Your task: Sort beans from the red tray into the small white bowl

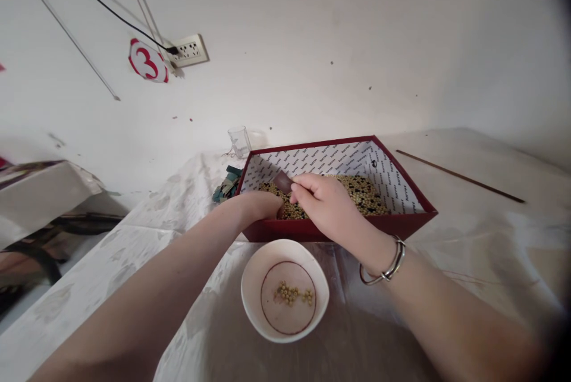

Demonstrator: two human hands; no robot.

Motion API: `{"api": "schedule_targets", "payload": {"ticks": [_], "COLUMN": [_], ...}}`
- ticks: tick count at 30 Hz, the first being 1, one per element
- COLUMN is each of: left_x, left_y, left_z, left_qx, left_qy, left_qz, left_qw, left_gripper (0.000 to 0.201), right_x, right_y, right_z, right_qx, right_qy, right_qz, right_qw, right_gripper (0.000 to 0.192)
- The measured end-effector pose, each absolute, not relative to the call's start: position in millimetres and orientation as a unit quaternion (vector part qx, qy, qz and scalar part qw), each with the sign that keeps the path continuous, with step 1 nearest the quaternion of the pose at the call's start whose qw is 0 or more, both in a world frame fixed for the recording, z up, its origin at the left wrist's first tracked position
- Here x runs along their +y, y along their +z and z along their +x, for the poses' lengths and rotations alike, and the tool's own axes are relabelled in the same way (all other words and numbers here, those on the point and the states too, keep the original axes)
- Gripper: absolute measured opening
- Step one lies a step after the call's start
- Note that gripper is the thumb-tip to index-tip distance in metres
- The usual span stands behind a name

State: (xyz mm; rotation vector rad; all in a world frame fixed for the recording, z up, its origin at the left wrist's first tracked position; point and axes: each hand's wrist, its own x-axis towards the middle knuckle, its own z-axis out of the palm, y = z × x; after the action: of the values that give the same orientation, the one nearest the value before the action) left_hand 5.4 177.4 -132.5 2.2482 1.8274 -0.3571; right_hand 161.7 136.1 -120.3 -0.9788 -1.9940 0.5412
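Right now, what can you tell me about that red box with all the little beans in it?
The shallow dark red cardboard box sits open on the pale covered table, just behind the white bowl. Its inner walls are white with small printed lettering. A layer of yellowish beans mixed with some dark ones covers its floor. The left hand dips inside over the near wall; the right hand, above the beans, pinches a small brown piece.

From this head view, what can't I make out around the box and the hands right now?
- Left hand: fingers dip behind the red box wall; grip hidden.
- Brown piece in the right hand: mostly covered by fingers, kind unclear.
- Beans in the box: partly hidden by both hands.
- Green pieces: cut off by the box corner.
- Glass: contents too small to tell.
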Motion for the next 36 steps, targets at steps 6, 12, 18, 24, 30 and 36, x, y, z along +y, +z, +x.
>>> {"api": "schedule_targets", "payload": {"ticks": [6, 12, 18, 24, 30, 36], "left_x": [172.3, 168.7, 162.8, 150.4, 145.4, 143.4], "left_y": [-124.5, -115.3, -116.2, -114.7, -112.1, -110.2], "left_z": [11.8, 11.3, 3.7, 2.4, 2.1, 2.4], "left_qx": [0.634, 0.620, 0.635, 0.632, 0.622, 0.612], "left_qy": [-0.200, -0.160, -0.034, 0.104, 0.172, 0.204], "left_qz": [0.723, 0.758, 0.771, 0.766, 0.760, 0.759], "left_qw": [0.188, 0.123, 0.023, -0.056, -0.078, -0.092], "left_gripper": [0.031, 0.029, 0.029, 0.019, 0.015, 0.011], "right_x": [135.3, 135.0, 136.9, 136.8, 135.8, 135.0], "right_y": [-119.7, -119.7, -120.8, -120.9, -121.0, -120.9], "right_z": [161.7, 161.5, 161.1, 159.6, 159.6, 160.0], "right_qx": [-0.796, -0.796, -0.800, -0.802, -0.794, -0.787], "right_qy": [0.217, 0.215, 0.207, 0.198, 0.200, 0.209], "right_qz": [-0.386, -0.387, -0.388, -0.397, -0.409, -0.417], "right_qw": [0.412, 0.412, 0.408, 0.400, 0.403, 0.404], "right_gripper": [0.023, 0.022, 0.022, 0.022, 0.023, 0.021]}}
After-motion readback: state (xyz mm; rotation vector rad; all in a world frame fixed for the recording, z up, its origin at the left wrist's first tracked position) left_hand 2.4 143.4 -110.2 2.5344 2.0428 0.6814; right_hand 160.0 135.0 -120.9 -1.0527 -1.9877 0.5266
